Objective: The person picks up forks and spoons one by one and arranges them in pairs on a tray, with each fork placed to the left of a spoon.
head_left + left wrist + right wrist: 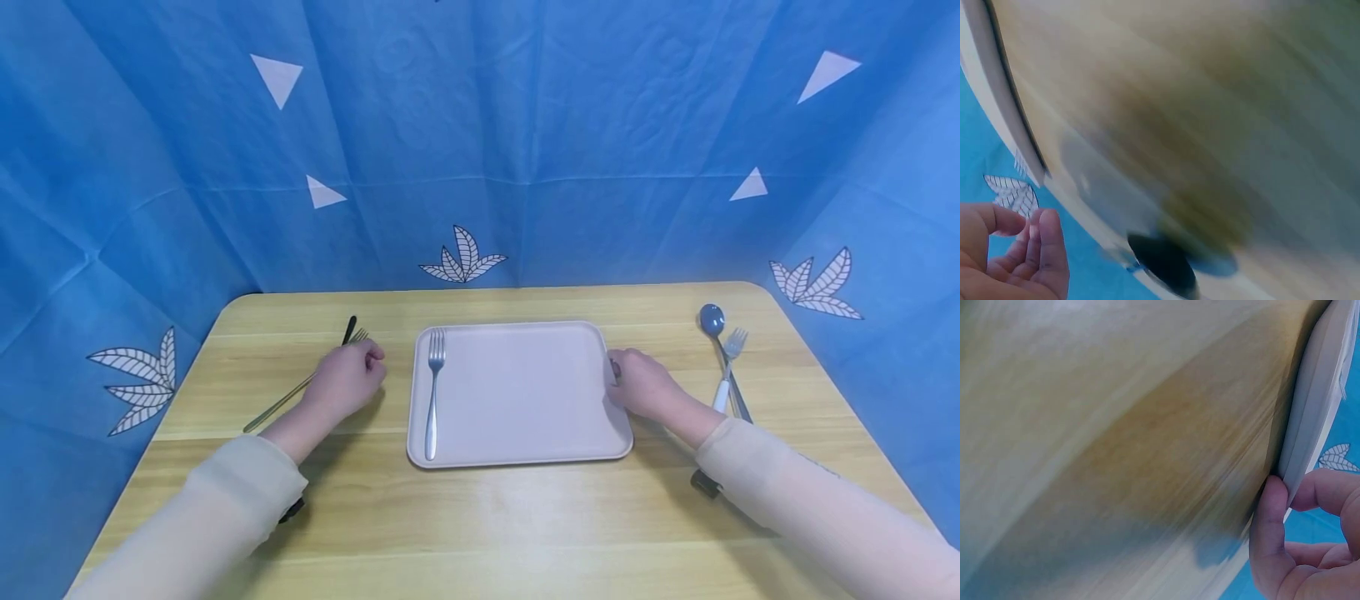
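A pale rectangular tray (525, 392) lies on the table, with a silver fork (433, 392) lengthwise along its left side, tines at the far end. My right hand (641, 383) pinches the tray's right rim; the right wrist view has thumb and finger on either side of its edge (1300, 425). Left of the tray hovers my left hand (348, 375), its fingers loosely bent with nothing between them. Partly hidden beneath that hand is a gold-toned fork (362, 335), crossed with a black-ended utensil (350, 327).
At the right, a spoon (712, 319) and a white-handled fork (733, 343) lie crossed beside my right forearm. The wooden table (517, 533) has rounded far corners. Behind it hangs a blue cloth (480, 108) with white triangles and leaf prints.
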Demonstrator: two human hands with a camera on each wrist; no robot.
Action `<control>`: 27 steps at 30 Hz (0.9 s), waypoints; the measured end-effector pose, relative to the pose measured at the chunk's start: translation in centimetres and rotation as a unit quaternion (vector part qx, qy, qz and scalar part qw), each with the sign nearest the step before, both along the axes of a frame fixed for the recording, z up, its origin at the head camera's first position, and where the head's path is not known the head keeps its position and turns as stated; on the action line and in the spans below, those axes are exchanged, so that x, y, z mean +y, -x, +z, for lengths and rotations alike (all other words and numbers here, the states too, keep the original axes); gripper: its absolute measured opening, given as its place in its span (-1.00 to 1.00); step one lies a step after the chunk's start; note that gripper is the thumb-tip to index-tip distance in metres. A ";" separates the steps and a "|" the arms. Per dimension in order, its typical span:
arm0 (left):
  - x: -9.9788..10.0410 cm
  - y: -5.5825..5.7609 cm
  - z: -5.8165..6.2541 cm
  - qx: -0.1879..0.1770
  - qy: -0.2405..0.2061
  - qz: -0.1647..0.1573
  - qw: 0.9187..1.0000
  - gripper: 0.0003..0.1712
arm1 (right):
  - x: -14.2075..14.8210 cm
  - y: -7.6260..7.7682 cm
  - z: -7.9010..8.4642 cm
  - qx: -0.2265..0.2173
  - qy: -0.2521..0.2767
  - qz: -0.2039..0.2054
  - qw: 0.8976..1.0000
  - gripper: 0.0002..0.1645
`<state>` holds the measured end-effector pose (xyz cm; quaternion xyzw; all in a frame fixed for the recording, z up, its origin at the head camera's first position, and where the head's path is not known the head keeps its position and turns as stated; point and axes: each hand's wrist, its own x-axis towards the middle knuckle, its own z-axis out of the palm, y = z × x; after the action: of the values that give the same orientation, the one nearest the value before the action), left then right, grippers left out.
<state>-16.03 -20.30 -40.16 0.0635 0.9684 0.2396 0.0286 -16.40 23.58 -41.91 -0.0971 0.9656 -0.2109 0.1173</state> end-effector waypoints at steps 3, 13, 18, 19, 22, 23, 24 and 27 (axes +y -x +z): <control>-0.9 -0.1 0.4 0.009 -0.001 -0.006 1.000 -0.69 | 0.0 0.0 0.0 0.002 0.003 0.000 1.000 -0.86; -4.2 0.2 0.8 0.016 0.033 -0.032 0.999 -0.74 | 0.0 0.0 0.0 0.000 -0.003 0.000 1.000 -0.86; -5.4 0.2 0.9 0.007 0.048 -0.035 0.998 -0.75 | 0.0 0.0 0.0 0.003 -0.004 -0.001 1.000 -0.84; -5.7 0.2 0.9 0.005 0.051 -0.036 0.998 -0.75 | 0.0 0.0 0.0 0.003 -0.002 -0.001 1.000 -0.84; -6.3 0.3 0.8 0.011 0.070 -0.049 0.996 -0.75 | 0.0 0.0 -0.1 0.001 0.000 -0.002 1.000 -0.84; -6.5 0.3 0.7 0.014 0.077 -0.055 0.995 -0.74 | 0.0 0.0 -0.1 0.000 0.000 -0.003 1.000 -0.84; -6.8 0.3 0.5 0.021 0.087 -0.062 0.994 -0.74 | 0.0 0.0 -0.1 0.000 0.001 -0.002 1.000 -0.83; -7.4 0.2 0.1 0.047 0.113 -0.089 0.988 -0.75 | 0.0 0.0 -0.1 0.000 0.000 -0.004 1.000 -0.78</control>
<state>-16.24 -27.72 -40.10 0.1570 0.9800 0.1218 0.0111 -16.43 23.61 -41.99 -0.0936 0.9659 -0.2115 0.1161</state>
